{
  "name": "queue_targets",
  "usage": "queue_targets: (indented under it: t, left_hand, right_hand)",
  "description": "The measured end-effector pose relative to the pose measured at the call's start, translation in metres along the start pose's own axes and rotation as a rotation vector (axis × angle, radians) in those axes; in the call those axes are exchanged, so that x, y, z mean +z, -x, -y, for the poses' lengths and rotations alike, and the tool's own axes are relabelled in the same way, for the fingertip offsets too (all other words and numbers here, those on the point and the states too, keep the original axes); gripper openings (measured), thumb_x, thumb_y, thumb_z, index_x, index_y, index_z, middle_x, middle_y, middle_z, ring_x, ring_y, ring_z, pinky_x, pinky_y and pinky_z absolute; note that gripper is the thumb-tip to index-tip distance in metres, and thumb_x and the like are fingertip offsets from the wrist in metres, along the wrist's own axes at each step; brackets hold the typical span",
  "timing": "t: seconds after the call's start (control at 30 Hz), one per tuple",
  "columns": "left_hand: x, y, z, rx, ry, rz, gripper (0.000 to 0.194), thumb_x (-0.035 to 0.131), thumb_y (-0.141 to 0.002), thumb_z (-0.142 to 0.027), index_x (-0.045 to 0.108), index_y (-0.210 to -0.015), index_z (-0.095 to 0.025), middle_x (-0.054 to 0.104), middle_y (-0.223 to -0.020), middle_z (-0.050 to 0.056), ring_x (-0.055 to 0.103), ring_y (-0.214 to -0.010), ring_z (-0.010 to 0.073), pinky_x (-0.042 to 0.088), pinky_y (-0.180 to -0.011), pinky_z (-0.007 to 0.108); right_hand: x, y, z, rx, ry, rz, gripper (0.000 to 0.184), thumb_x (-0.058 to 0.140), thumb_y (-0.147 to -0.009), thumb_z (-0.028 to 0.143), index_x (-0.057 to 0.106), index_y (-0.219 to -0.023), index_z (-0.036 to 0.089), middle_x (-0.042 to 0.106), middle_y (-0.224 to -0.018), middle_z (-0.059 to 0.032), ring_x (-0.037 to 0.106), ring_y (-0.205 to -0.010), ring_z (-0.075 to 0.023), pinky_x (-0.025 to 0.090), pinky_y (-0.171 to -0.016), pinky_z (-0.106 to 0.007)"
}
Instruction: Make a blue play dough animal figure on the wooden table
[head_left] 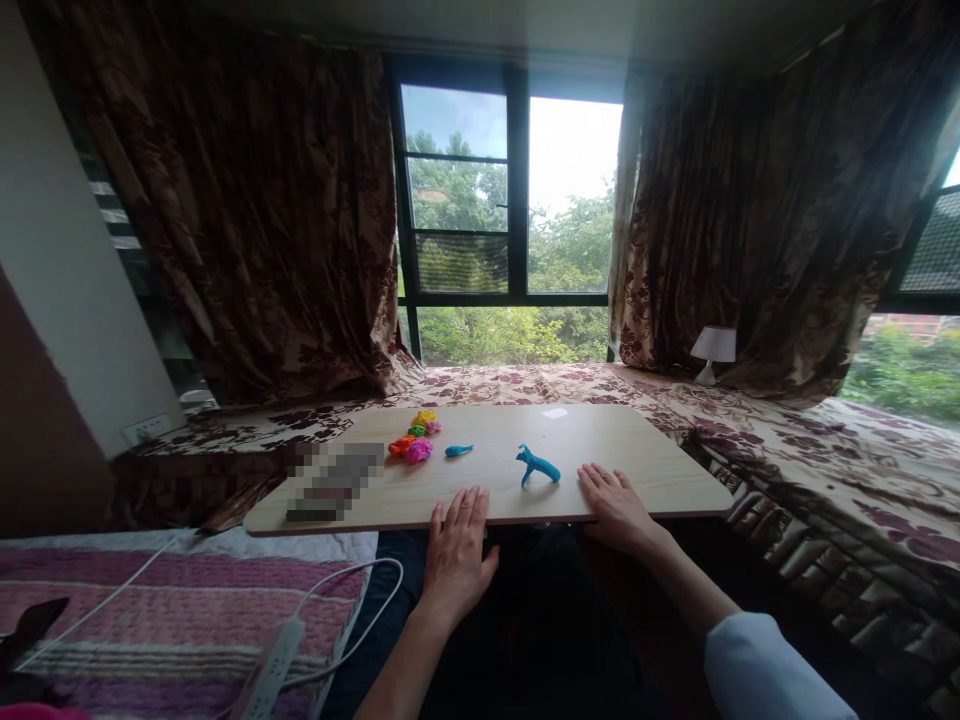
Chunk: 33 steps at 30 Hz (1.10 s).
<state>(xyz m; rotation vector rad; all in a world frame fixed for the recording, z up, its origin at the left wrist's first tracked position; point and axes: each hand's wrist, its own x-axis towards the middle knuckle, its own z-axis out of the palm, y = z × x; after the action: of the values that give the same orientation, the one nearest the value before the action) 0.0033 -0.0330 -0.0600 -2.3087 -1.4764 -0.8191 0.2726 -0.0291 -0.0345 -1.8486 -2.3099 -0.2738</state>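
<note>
My left hand rests with its fingers laid over the near edge of the wooden table, holding nothing. To the right, my right hand lies flat on the tabletop, fingers stretched out. Just left of it stands a blue clay figure, shaped like a small animal with legs and a detailed head. A separate blue clay piece, rounded at one end and tapering at the other, lies beyond my left hand. Clumps of pink clay, orange clay, green clay and yellow clay sit together farther left.
A blurred-out dark object lies at the table's left end. A small white piece is near the far edge. On the quilted bed at left is a power strip with its white cable. A lamp stands on the window ledge.
</note>
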Motion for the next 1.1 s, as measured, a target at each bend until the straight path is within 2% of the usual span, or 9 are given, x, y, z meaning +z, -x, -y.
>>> queue_targets:
  t: [0.23,0.37,0.5,0.57,0.77,0.83,1.0,1.1]
  left_hand:
    - [-0.001,0.001,-0.001,-0.004,0.002,0.014,0.061,0.052,-0.074,-0.026,0.037,-0.133,-0.019,0.040,-0.139,0.008,0.029,-0.130,0.0234,0.008,-0.110,0.045]
    - [0.000,0.000,-0.001,0.000,-0.003,0.015,0.060,0.051,-0.074,-0.025,0.037,-0.132,-0.019,0.040,-0.139,0.008,0.029,-0.130,0.0237,0.009,-0.109,0.045]
    - [0.000,0.000,0.000,0.008,-0.007,0.012,0.060,0.052,-0.074,-0.024,0.037,-0.132,-0.019,0.040,-0.139,0.009,0.029,-0.130,0.0239,0.009,-0.109,0.045]
    - [0.000,0.000,0.000,0.004,0.000,0.008,0.061,0.052,-0.074,-0.024,0.036,-0.133,-0.020,0.040,-0.139,0.008,0.029,-0.130,0.0238,0.009,-0.110,0.045]
    - [-0.004,0.000,-0.002,0.003,0.000,0.014,0.061,0.053,-0.073,-0.025,0.037,-0.132,-0.019,0.040,-0.139,0.010,0.030,-0.129,0.0248,0.010,-0.109,0.045]
    - [-0.004,0.000,-0.003,0.003,-0.002,0.015,0.062,0.054,-0.073,-0.025,0.037,-0.132,-0.019,0.041,-0.138,0.010,0.030,-0.129,0.0253,0.011,-0.109,0.046]
    - [-0.003,-0.001,-0.002,0.013,-0.003,0.009,0.061,0.053,-0.073,-0.023,0.037,-0.132,-0.019,0.041,-0.138,0.010,0.031,-0.129,0.0250,0.011,-0.109,0.046]
    - [-0.003,0.000,-0.002,0.008,-0.002,0.010,0.061,0.053,-0.073,-0.023,0.037,-0.132,-0.019,0.041,-0.138,0.010,0.031,-0.129,0.0249,0.011,-0.109,0.045]
  right_hand:
    - [0.009,0.045,0.011,-0.035,0.018,-0.069,0.088,0.055,-0.061,0.019,0.019,-0.141,0.012,0.016,-0.148,-0.0108,0.010,-0.135,-0.0243,0.004,-0.107,-0.044]
    - [0.004,0.026,0.003,-0.003,-0.003,-0.015,0.088,0.055,-0.059,0.015,0.022,-0.140,0.012,0.021,-0.146,-0.0119,0.015,-0.134,-0.0258,0.008,-0.107,-0.045]
    - [-0.003,0.000,-0.004,0.026,-0.012,0.004,0.081,0.053,-0.060,0.014,0.029,-0.137,0.008,0.030,-0.143,-0.0158,0.023,-0.132,-0.0280,0.020,-0.104,-0.044]
    - [-0.003,0.005,-0.002,0.022,-0.011,0.004,0.082,0.052,-0.059,0.013,0.028,-0.138,0.006,0.029,-0.143,-0.0159,0.022,-0.132,-0.0278,0.022,-0.104,-0.041]
    - [0.001,0.049,0.007,-0.014,0.018,-0.054,0.081,0.044,-0.062,0.008,0.024,-0.140,0.010,0.020,-0.147,-0.0096,0.016,-0.135,-0.0231,0.018,-0.106,-0.040]
    - [0.000,0.044,0.002,-0.004,0.023,-0.044,0.079,0.041,-0.062,0.006,0.024,-0.140,0.011,0.022,-0.146,-0.0092,0.018,-0.134,-0.0230,0.019,-0.106,-0.041]
    - [-0.002,0.010,-0.011,0.034,0.015,-0.020,0.078,0.045,-0.061,0.006,0.031,-0.137,0.007,0.032,-0.141,-0.0154,0.028,-0.130,-0.0288,0.023,-0.103,-0.047]
    - [-0.002,0.017,-0.010,0.022,0.011,-0.019,0.079,0.044,-0.060,0.004,0.029,-0.138,0.008,0.031,-0.142,-0.0139,0.026,-0.131,-0.0278,0.022,-0.104,-0.046]
